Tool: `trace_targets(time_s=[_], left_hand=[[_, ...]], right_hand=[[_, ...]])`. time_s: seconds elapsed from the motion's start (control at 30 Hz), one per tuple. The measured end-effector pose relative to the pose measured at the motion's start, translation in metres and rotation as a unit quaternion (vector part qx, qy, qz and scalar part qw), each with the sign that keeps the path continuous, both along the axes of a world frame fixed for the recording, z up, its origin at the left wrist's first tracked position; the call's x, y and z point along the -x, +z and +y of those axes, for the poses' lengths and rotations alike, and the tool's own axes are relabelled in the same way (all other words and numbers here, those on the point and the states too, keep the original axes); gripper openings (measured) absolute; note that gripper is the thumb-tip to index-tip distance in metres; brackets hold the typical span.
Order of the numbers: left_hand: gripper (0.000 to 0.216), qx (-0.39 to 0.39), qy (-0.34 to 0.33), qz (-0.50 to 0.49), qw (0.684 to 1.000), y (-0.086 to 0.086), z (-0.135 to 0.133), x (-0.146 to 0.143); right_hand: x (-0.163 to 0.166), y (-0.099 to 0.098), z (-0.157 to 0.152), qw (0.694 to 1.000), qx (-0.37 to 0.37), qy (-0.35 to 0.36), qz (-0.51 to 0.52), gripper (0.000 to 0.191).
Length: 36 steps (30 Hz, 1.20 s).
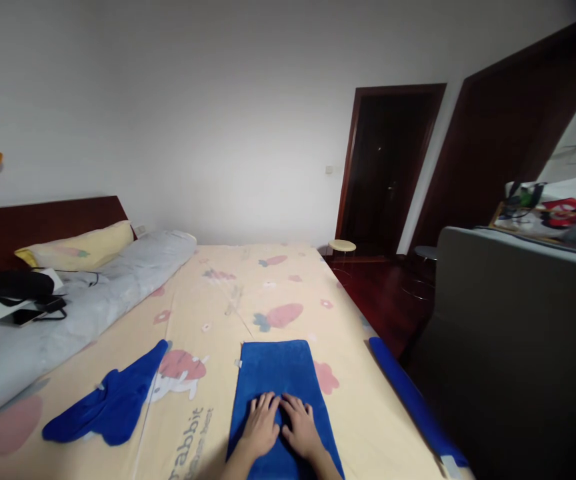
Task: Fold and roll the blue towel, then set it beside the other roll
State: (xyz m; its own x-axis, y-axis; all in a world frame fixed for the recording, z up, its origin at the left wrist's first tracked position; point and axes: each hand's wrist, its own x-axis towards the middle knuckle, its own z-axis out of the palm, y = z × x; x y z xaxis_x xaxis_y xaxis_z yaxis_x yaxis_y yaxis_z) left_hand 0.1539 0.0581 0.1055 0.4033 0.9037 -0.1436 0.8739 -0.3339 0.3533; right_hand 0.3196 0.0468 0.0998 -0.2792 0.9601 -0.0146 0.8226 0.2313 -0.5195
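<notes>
A blue towel [275,363] lies flat on the bed, its long sides running away from me and a small white tag at its left edge. Both palms face down on its near half. My left hand [261,423] rests on the cloth with fingers stretched forward. Beside it, my right hand [299,427] also presses flat, and the fingertips of the two nearly meet. To the left, a crumpled blue cloth [113,403] sits loosely bunched. Along the bed's right edge lies a narrow blue folded cloth [413,400] with a white tag at its near end.
The bed sheet [218,293] is cream with carrot and rabbit prints. A rolled grey quilt [133,280], a yellow pillow [83,245] and a phone [27,317] are at the left. A dark panel [513,353] stands right of the bed; a stool [342,246] is near the door.
</notes>
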Motion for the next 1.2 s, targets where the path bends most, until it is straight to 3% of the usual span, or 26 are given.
trace_targets(time_s=[0.2,0.3,0.43,0.57,0.63,0.73,0.87,0.97,1.07,1.2], left_hand=[[0.053,-0.067,0.013,0.013,0.998,-0.005,-0.017,0.090],[0.057,-0.071,0.020,0.024,0.997,-0.003,-0.022,0.111],[0.068,-0.066,0.019,0.022,0.997,0.008,-0.010,0.077],[0.082,-0.024,-0.027,-0.015,0.999,0.016,0.013,0.016],[0.082,-0.004,-0.045,-0.029,0.999,0.015,0.021,0.002],[0.075,0.007,-0.057,-0.021,0.998,0.010,0.026,0.015],[0.065,-0.033,-0.033,0.014,0.999,0.004,0.019,0.075],[0.064,-0.055,-0.032,0.025,0.998,0.005,0.014,0.111],[0.065,-0.074,-0.038,0.016,0.996,0.012,0.020,0.113],[0.074,-0.069,-0.055,-0.007,0.996,0.019,0.046,0.066]], right_hand=[[-0.092,-0.023,-0.012,0.998,-0.007,-0.053,-0.016,0.055],[-0.107,-0.020,-0.012,0.997,-0.001,-0.059,-0.051,0.055],[-0.072,-0.008,0.005,0.994,-0.023,-0.087,-0.066,0.059],[-0.015,0.000,0.026,0.999,-0.001,-0.023,-0.036,0.069],[0.000,0.001,0.033,0.999,0.013,0.003,-0.032,0.073],[-0.014,-0.007,0.035,1.000,0.004,0.008,-0.030,0.062],[-0.080,-0.023,0.031,0.998,-0.022,-0.050,-0.035,0.053],[-0.114,-0.022,0.033,0.997,-0.032,-0.053,-0.056,0.050],[-0.103,-0.009,0.047,0.993,-0.059,-0.063,-0.082,0.043],[-0.036,0.008,0.072,0.996,-0.053,-0.031,-0.069,0.049]])
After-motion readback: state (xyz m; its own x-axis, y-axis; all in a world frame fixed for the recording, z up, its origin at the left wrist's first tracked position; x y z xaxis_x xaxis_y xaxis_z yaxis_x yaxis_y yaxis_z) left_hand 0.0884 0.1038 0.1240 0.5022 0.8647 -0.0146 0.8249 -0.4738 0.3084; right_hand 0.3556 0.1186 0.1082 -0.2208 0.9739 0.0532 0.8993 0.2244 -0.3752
